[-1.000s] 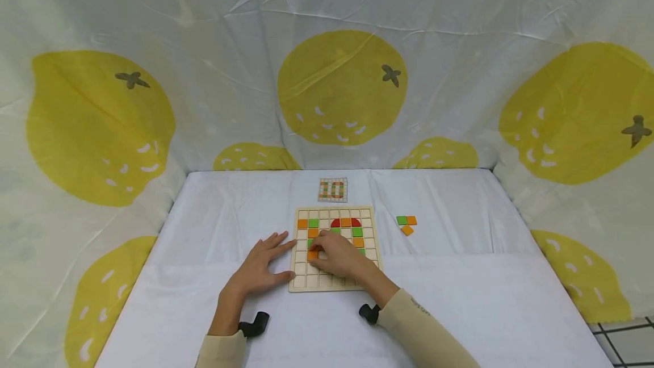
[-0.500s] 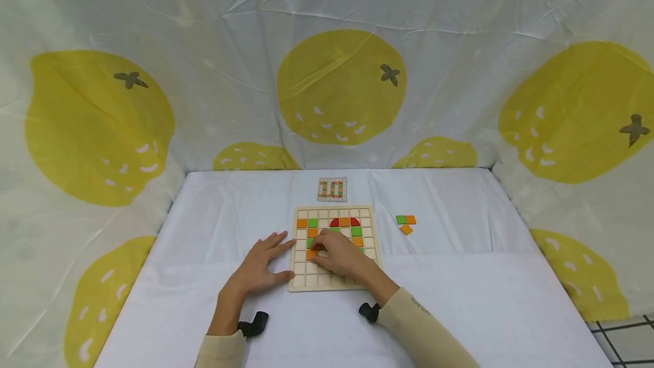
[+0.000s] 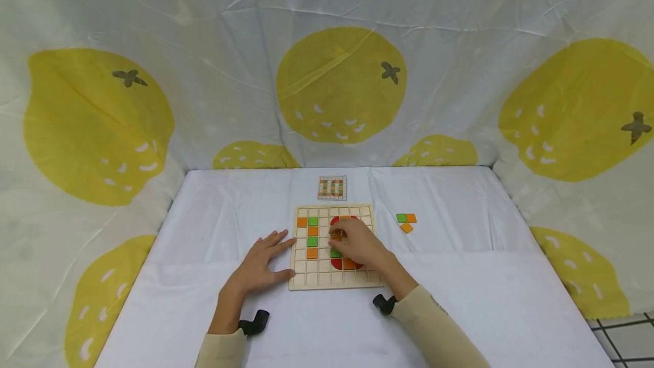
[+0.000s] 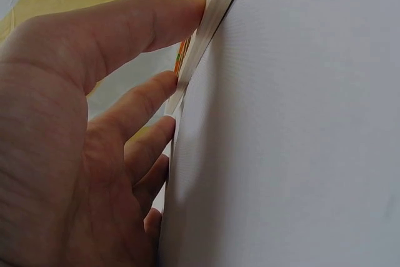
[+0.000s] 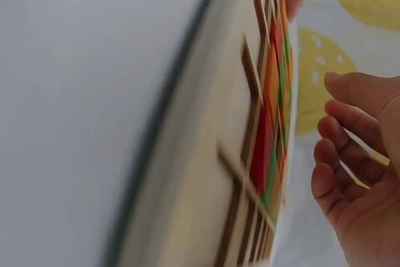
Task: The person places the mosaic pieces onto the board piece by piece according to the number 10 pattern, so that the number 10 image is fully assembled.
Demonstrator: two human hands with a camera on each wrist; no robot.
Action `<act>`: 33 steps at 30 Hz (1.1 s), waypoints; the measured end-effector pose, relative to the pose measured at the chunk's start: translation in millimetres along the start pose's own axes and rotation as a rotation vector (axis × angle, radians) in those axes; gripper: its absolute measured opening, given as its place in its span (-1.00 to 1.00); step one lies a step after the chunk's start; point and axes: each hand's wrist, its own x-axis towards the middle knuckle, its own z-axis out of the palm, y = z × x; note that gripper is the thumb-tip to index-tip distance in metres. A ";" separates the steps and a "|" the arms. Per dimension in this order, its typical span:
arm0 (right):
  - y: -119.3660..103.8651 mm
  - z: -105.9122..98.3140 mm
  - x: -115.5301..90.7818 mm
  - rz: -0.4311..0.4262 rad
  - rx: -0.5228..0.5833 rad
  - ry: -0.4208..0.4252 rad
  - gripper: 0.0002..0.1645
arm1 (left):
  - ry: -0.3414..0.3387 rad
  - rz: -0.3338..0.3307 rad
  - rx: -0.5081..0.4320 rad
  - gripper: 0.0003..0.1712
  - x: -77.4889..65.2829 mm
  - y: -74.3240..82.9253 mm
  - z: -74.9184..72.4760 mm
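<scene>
A wooden grid board (image 3: 306, 283) lies on the white cloth, set with green, orange and red tiles. At its left edge my left hand (image 3: 263, 263) rests, fingers spread, with thumb and fingertips against the rim; the left wrist view shows the thumb (image 4: 150, 23) on the side of the board. Above the ring of tiles on the right half hovers my right hand (image 3: 357, 243), hiding part of them. In the right wrist view its fingers (image 5: 340, 136) are loosely bent and hold nothing. An orange tile (image 3: 312, 253) sits lowest in the left column, under a green tile (image 3: 312, 241).
Behind the board lies a small pattern card (image 3: 332, 188) printed with a tiled 10. To the right are a loose green tile (image 3: 401, 218) and two orange tiles (image 3: 406, 228). A lemon-print curtain (image 3: 342, 84) stands at the back and sides of the table.
My right hand has lifted from the left column and moved right and slightly back, uncovering the green and orange tiles there. My left hand stays at the board's edge.
</scene>
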 end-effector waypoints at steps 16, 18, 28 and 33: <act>84.8 -75.0 -22.7 0.188 -0.131 0.166 -0.70 | -0.018 -0.007 -0.024 -0.14 -2.6 1.5 -1.3; 94.3 -79.7 -24.1 0.195 -0.149 0.163 -0.67 | -0.009 0.003 -0.024 -0.14 -2.7 1.0 -2.0; 123.4 -81.9 -27.9 0.232 -0.205 0.143 -0.55 | 0.003 0.014 -0.029 -0.15 -0.9 1.5 -2.6; 126.4 -84.8 -30.6 0.237 -0.209 0.141 -0.62 | -0.008 0.009 -0.024 -0.14 0.5 2.0 -1.8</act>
